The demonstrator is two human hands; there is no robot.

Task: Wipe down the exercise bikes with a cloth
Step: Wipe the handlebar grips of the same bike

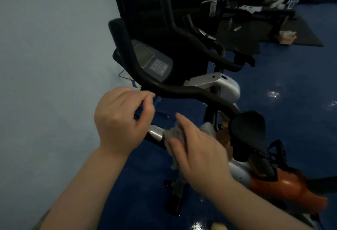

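Note:
An exercise bike stands in front of me with black curved handlebars [182, 92], a grey console [155, 63] with a small screen, a black saddle [249, 131] and an orange and silver body [284, 187]. My right hand [198, 151] presses a grey cloth [175, 134] against a silver and black part of the frame [155, 134] below the handlebars. My left hand [122, 120] hovers just left of the handlebar with its fingers curled, thumb and forefinger pinched, holding nothing that I can see.
A pale blue wall [54, 47] runs along the left. The floor [291, 102] is glossy dark blue. A dark door with a metal handle [212, 3] stands behind the bike. More gym equipment, a black mat [306, 34] and a small box [287, 37] lie at the back right.

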